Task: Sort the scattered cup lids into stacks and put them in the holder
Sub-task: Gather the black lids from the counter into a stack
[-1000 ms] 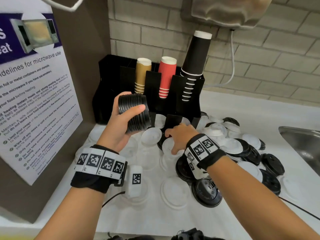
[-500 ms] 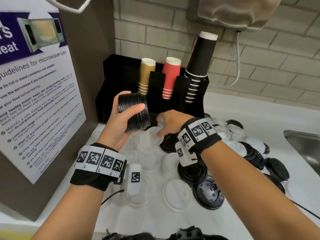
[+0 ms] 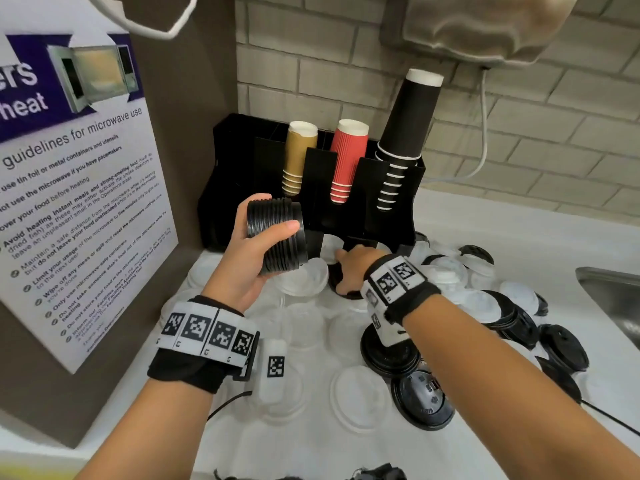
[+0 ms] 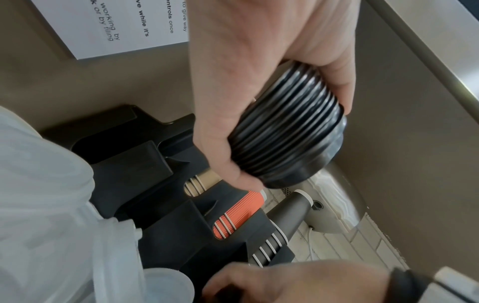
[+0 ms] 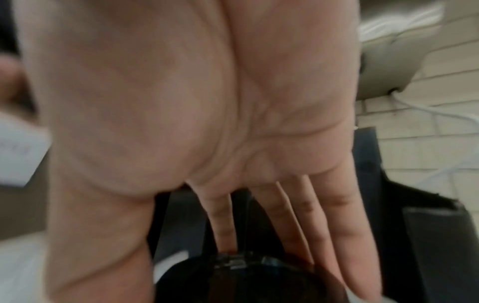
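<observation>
Head view: my left hand (image 3: 242, 261) is raised in front of the black holder (image 3: 363, 209), fingers and thumb curled round a stack of black lids (image 3: 277, 235). The stack lies on its side in the grip, thumb across its front. Left wrist view confirms: ribbed black stack (image 4: 285, 131) held between thumb and fingers, clear of the bench (image 3: 519, 237).

My right hand (image 3: 353, 271) is low at the foot of the holder, reaching over one black lid (image 3: 349, 292) that lies on the bench among clear ones. Right wrist view: palm (image 5: 207, 102) fills most of the picture, fingers (image 5: 337, 235) extended nearly straight, their tips at the top edge of a dark round lid (image 5: 246, 276). Picture is blurred; I cannot tell whether the thumb is pinching the lid or only beside it.

Holder stands against the brick wall (image 3: 554, 133) in the corner. Its upper slots carry gold cups (image 3: 298, 157), red cups (image 3: 346, 161) and black cups (image 3: 408, 133), all upside down.

Scattered lids: clear lids (image 3: 356, 396) on the near bench, black lids (image 3: 422, 400) and white ones mixed to the right, up to the sink (image 3: 616, 306). One short black stack (image 3: 391, 355) sits just under my right wrist.

Microwave notice (image 3: 69, 188) hangs on the left panel.
</observation>
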The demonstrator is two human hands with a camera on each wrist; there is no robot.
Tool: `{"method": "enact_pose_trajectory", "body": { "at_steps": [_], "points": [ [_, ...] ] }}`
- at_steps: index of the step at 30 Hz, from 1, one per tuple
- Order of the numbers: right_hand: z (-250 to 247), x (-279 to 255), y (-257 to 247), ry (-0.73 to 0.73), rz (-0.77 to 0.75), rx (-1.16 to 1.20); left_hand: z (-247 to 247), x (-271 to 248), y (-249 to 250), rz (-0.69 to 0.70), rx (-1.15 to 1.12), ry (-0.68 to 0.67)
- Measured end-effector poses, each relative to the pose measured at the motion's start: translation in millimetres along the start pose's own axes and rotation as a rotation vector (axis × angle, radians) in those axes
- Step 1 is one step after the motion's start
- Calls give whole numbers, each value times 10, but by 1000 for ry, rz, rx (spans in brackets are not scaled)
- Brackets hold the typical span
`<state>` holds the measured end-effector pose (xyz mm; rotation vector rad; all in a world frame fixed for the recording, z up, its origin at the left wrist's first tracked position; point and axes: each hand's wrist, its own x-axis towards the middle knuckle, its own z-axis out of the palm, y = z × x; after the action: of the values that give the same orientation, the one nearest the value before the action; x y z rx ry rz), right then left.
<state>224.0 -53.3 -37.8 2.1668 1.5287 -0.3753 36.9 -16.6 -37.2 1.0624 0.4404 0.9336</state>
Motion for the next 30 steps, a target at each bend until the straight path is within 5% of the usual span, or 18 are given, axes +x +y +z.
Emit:
{"method": "enact_pose_trajectory", "body": {
  "at_steps": [3, 10, 18, 30],
  "points": [
    [-192, -245, 200, -11, -18, 264, 29, -18, -37, -10, 5, -6],
    [121, -787, 321, 389, -440, 1462, 207, -45, -135, -35, 23, -50],
    [516, -934, 151, 561, -545, 1689, 412, -108, -213, -44, 70, -139],
    [524, -955, 197, 606, -559, 1681, 523, -199, -206, 31, 159, -187]
  ]
}}
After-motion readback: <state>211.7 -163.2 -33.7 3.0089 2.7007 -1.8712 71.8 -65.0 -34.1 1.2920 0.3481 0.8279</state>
